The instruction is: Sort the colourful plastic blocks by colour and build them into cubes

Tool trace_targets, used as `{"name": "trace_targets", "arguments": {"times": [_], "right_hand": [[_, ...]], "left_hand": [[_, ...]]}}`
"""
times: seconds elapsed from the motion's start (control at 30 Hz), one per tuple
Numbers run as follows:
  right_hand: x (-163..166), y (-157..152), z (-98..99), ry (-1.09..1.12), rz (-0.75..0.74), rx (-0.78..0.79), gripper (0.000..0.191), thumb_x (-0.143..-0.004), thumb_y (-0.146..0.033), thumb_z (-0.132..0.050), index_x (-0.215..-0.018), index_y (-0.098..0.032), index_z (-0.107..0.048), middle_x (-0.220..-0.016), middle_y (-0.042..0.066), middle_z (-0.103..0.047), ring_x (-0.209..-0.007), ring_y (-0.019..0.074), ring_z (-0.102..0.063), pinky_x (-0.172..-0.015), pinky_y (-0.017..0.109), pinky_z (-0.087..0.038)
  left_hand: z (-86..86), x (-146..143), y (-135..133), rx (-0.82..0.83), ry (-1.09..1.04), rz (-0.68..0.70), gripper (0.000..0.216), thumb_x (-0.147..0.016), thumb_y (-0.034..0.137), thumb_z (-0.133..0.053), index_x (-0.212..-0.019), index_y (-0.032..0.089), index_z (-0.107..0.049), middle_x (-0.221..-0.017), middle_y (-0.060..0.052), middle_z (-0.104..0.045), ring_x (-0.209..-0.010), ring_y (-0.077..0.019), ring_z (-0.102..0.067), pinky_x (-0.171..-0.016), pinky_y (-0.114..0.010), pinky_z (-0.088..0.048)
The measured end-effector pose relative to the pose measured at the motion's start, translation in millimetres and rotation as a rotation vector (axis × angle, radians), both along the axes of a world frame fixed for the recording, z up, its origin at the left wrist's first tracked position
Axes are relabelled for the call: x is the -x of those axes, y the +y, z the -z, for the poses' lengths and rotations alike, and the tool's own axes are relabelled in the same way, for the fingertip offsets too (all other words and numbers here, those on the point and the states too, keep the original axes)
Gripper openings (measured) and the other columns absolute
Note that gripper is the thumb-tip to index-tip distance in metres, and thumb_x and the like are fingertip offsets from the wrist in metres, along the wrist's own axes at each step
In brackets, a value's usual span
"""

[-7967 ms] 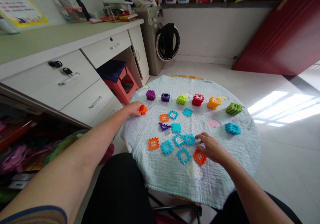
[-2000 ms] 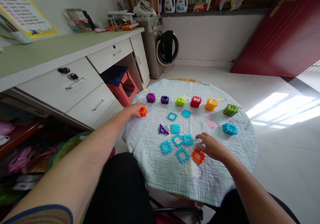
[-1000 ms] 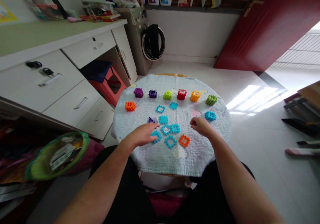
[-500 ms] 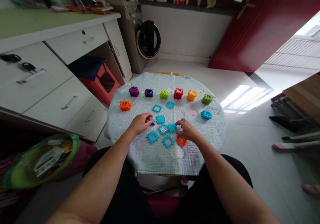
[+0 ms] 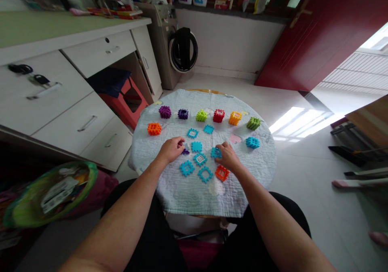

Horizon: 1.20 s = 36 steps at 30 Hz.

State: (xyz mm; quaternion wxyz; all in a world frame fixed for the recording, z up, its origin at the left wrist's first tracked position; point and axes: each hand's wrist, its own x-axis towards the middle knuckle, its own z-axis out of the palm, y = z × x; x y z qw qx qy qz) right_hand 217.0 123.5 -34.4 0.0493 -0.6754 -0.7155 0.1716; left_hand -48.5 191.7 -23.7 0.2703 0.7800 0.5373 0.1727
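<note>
My right hand (image 5: 228,155) pinches a blue interlocking tile (image 5: 216,152) by its right side, low over the cloth. My left hand (image 5: 172,148) rests on the left with its fingers curled together; anything inside them is hidden. Just beside those fingertips is a small purple piece (image 5: 185,152), partly covered. Between the hands lie a solid blue tile (image 5: 197,146), a blue tile with a grid centre (image 5: 200,159) and blue frame tiles (image 5: 205,174). An orange tile (image 5: 222,173) lies below my right hand.
Assembled cubes stand in an arc, among them a red cube (image 5: 218,115), a purple cube (image 5: 165,112) and a blue cube (image 5: 252,142). A pale cloth (image 5: 184,199) covers the round table. A washing machine (image 5: 165,41) and red stool (image 5: 131,102) stand beyond.
My right hand has closed on the blue tile and drawn it up and right, away from the grid tile. The left hand stays nearly in place; the view has shifted slightly.
</note>
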Motion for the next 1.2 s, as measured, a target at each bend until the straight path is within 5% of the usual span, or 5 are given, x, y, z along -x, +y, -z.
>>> {"name": "trace_targets", "arguments": {"times": [0.17,0.27,0.43,0.73,1.2], "right_hand": [[-1,0,0.1,-0.057,0.091,-0.051,0.054,-0.073,-0.033,-0.07,-0.122,-0.016,-0.055,-0.116,0.014,-0.05,-0.104,0.0268,-0.047,-0.09,0.037,-0.037],[13,-3,-2.9,0.038,-0.058,-0.156,0.041,-0.08,-0.025,-0.063,-0.119,-0.017,-0.058,-0.116,0.012,-0.053,-0.104,0.024,-0.047,-0.094,0.035,-0.037],[51,-13,0.2,0.074,-0.312,-0.099,0.027,-0.083,-0.025,-0.06,-0.11,-0.022,-0.063,-0.121,0.008,-0.054,-0.107,0.0237,-0.047,-0.095,0.037,-0.036],[68,-13,4.6,-0.018,-0.109,-0.064,0.044,-0.078,-0.046,-0.065,-0.112,-0.019,-0.054,-0.109,0.012,-0.053,-0.103,0.0262,-0.048,-0.089,0.036,-0.039],[55,-6,-4.3,-0.051,-0.179,-0.101,0.04,-0.071,-0.044,-0.067,-0.101,-0.019,-0.061,-0.107,0.01,-0.051,-0.099,0.0247,-0.048,-0.086,0.033,-0.04]], "left_hand": [[3.2,1,2,0.001,0.042,0.005,0.025,-0.075,0.025,-0.056,-0.099,0.019,-0.063,-0.092,-0.004,-0.07,-0.081,-0.0163,-0.065,-0.077,-0.026,-0.05],[2.4,0,2,-0.009,0.075,0.013,0.025,-0.075,0.023,-0.056,-0.099,0.019,-0.063,-0.092,-0.004,-0.07,-0.082,-0.0165,-0.064,-0.076,-0.025,-0.049],[3.5,0,2,-0.02,0.068,0.016,0.025,-0.076,0.022,-0.055,-0.099,0.018,-0.063,-0.09,-0.005,-0.069,-0.08,-0.0165,-0.064,-0.074,-0.025,-0.049],[1.5,-2,1,-0.007,0.057,0.024,0.024,-0.076,0.022,-0.055,-0.099,0.019,-0.063,-0.087,-0.004,-0.069,-0.08,-0.0168,-0.064,-0.073,-0.025,-0.048],[-2.8,-4,-1,0.032,0.047,0.032,0.025,-0.076,0.024,-0.055,-0.099,0.018,-0.063,-0.086,-0.003,-0.07,-0.076,-0.0154,-0.064,-0.072,-0.024,-0.048]]}}
